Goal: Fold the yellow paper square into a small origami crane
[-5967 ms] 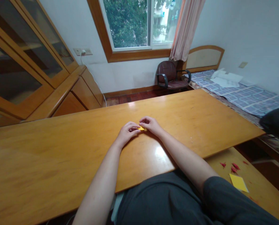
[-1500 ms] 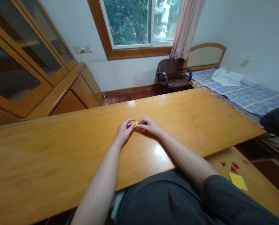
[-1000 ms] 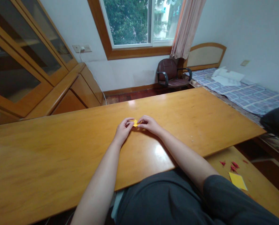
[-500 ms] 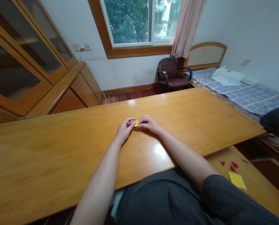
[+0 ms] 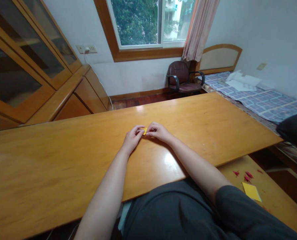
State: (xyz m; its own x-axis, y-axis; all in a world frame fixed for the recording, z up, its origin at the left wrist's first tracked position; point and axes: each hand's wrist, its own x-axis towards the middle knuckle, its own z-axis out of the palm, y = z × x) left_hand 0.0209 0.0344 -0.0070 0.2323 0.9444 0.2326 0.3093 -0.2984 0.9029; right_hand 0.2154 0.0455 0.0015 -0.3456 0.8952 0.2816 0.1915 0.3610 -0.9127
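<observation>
A small piece of yellow paper (image 5: 145,131), apparently folded, is pinched between my two hands just above the wooden table (image 5: 63,160). On its left side, my left hand (image 5: 134,136) grips it between thumb and fingers. From the right, my right hand (image 5: 157,131) closes its thumb and fingertips on the other edge. Much of the paper is covered by my fingers, so its exact folds cannot be made out.
Lower right, a second wooden surface (image 5: 283,203) holds a stack of yellow paper sheets (image 5: 251,191) and several small red folded pieces (image 5: 247,177). Beyond the table stand a brown armchair (image 5: 179,76), a bed (image 5: 270,103) and a wooden cabinet (image 5: 71,103).
My right hand's fingertips have shifted very slightly left over the yellow paper, and a little less of it shows. Both arms stay in place.
</observation>
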